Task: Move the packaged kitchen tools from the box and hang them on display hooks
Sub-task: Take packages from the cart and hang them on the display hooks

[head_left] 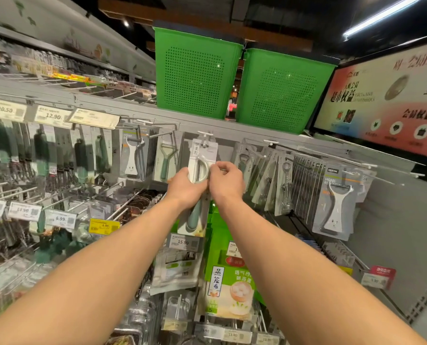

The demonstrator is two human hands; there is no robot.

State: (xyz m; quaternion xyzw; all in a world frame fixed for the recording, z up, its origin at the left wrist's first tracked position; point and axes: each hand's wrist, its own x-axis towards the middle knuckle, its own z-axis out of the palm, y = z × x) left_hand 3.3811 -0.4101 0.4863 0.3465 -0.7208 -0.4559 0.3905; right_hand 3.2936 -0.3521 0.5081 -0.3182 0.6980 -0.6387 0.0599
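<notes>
Head view: green-handled peeler in white card-and-plastic pack [202, 155], top just below white-tipped metal display hook [205, 133], gripped at its sides by curled fingers of left hand [185, 188] and right hand [226, 180]; hanging step apparently in hand, next threading its hole onto that hook.

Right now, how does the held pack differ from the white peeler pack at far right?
The held pack has a green-handled tool; the far-right pack a white one. The left hand and right hand hold the held pack; the far-right pack hangs untouched. Both are carded kitchen tools.
</notes>
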